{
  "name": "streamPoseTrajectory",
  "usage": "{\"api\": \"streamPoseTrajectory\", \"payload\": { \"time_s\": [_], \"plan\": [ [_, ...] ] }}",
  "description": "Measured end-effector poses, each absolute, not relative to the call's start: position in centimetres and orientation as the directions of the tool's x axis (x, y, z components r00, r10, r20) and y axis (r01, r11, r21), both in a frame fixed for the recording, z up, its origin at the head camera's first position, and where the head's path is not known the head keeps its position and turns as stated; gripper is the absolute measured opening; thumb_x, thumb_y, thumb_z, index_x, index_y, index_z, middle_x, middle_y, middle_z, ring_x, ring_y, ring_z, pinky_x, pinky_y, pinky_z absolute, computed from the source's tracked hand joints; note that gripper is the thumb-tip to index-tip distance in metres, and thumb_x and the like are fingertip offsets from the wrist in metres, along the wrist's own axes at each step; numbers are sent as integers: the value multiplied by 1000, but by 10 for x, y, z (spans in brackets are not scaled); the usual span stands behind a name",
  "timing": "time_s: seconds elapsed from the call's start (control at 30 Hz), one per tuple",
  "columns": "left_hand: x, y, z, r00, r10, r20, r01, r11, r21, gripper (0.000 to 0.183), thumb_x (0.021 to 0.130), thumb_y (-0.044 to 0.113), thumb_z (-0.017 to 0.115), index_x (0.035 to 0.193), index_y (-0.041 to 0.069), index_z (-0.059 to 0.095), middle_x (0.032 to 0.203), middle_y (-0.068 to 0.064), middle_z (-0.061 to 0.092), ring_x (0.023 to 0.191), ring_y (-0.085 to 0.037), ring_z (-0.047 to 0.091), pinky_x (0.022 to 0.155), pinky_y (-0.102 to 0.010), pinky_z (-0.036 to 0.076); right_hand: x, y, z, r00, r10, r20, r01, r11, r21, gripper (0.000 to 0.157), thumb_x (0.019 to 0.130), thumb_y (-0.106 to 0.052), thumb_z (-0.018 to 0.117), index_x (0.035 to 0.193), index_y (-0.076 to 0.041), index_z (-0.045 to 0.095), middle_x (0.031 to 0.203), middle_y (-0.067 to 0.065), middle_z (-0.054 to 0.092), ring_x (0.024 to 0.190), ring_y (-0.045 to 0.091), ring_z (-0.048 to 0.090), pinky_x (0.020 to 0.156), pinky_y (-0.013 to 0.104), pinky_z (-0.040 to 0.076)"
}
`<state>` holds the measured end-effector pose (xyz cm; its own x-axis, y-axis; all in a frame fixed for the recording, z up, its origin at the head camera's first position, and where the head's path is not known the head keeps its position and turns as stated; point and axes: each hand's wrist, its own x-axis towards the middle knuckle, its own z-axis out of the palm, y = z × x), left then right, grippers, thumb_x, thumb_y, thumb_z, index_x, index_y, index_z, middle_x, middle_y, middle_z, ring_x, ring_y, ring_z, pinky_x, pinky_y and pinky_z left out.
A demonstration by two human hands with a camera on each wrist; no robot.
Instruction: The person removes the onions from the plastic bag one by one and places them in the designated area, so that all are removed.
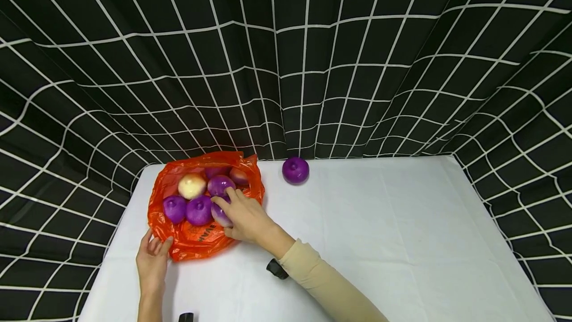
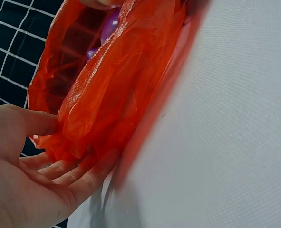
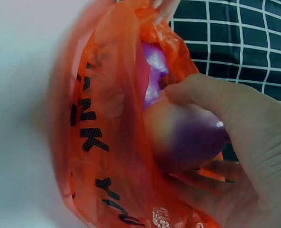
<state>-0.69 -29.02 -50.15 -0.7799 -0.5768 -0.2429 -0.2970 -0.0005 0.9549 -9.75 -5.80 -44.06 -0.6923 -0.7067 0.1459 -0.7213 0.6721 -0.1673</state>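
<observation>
An orange-red plastic bag (image 1: 156,217) lies with its mouth spread at the left of the table, several shiny purple onions (image 1: 198,210) inside. One pale cream onion (image 1: 192,186) sits among them. My right hand (image 1: 248,216) reaches in over the bag's right side. In the right wrist view its thumb and fingers grip a purple-and-cream onion (image 3: 190,137), with bag film close against it. At the near left corner of the bag, my left hand (image 1: 152,262) pinches the film between thumb and fingers, as the left wrist view shows.
Another purple onion (image 1: 295,170) stands alone near the back edge, right of the bag. The white-covered table (image 1: 402,232) is enclosed by black cloth (image 1: 339,78) with white grid lines. A small black object (image 1: 277,269) lies beneath the right forearm.
</observation>
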Motion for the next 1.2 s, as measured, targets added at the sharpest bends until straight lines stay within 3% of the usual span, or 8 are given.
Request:
{"api": "streamPoseTrajectory", "payload": {
  "time_s": [0.17,0.4,0.47,0.63,0.8,0.97,1.07,1.2],
  "plan": [
    [-7,-289,-501,-774,-583,-248,-308,3,951,69,95,2,59,154,6,24,94,23,53,86,11,53,74,-4,48,-98,-56,-441,-682,-700,213,-731,649,-209,77,78,-40,79,140,-10,44,138,7,50,112,20,55,74,28,57],
    [-8,-288,-502,-781,-573,-250,-314,14,949,69,96,4,59,155,5,23,129,-16,49,88,11,51,76,-4,47,-97,-52,-440,-703,-672,231,-709,642,-291,81,78,-47,79,145,-18,44,130,10,44,108,21,55,68,27,56],
    [-8,-288,-502,-779,-576,-249,-314,15,949,69,96,4,59,155,5,24,126,-13,51,87,11,52,76,-4,47,-96,-51,-439,-711,-665,229,-700,641,-314,82,76,-50,81,142,-17,47,132,10,43,109,20,55,70,27,56],
    [-8,-289,-501,-777,-583,-238,-308,23,951,68,95,1,59,154,6,26,105,12,53,87,12,53,76,-3,47,-97,-47,-438,-727,-637,255,-682,631,-369,84,72,-52,82,135,-9,46,137,8,44,117,20,55,82,27,56],
    [-9,-288,-502,-778,-586,-226,-301,33,953,67,95,0,59,153,4,27,100,16,51,88,12,53,75,-4,47,-97,-41,-439,-729,-619,293,-683,627,-374,91,73,-50,83,141,-10,38,133,9,46,116,21,55,82,27,56],
    [-10,-288,-503,-781,-585,-220,-299,41,953,66,95,2,59,153,3,27,109,5,52,86,13,52,75,-3,47,-99,-33,-438,-727,-616,303,-687,644,-337,90,74,-45,84,147,-16,40,135,10,44,112,23,54,89,34,52],
    [-10,-288,-504,-780,-583,-229,-312,44,949,67,96,4,59,153,2,25,122,-10,49,86,12,51,74,-3,47,-101,-29,-435,-730,-605,318,-683,642,-347,82,72,-42,86,140,-14,49,141,10,43,119,24,51,97,36,48],
    [-11,-288,-504,-780,-576,-246,-321,29,947,67,97,4,57,154,3,24,139,-23,39,87,10,49,72,-4,48,-102,-21,-432,-728,-590,350,-686,618,-385,81,73,-42,86,139,-12,49,146,10,41,128,23,45,99,36,48]
  ]
}}
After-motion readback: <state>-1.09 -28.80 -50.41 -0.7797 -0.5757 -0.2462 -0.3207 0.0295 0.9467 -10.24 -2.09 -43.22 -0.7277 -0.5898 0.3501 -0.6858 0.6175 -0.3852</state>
